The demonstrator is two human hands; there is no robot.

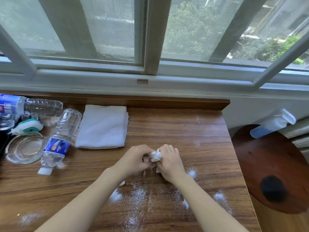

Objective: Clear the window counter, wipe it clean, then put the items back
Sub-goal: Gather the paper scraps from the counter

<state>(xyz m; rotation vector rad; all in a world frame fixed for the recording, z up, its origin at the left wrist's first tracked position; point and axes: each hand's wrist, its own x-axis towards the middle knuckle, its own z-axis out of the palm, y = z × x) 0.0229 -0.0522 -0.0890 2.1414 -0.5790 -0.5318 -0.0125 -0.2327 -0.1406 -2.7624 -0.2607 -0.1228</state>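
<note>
Bottle left of folded cloth

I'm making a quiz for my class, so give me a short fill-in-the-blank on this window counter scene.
1. Both hands, left hand and right hand, hold a crumpled white ____ between them.
2. The folded white cloth lies on the brown wooden ____.
3. The clear plastic bottle with a blue label lies on its ____.
4. Scattered white ____ covers the wood near the arms.

Missing words: tissue; counter; side; powder
</note>
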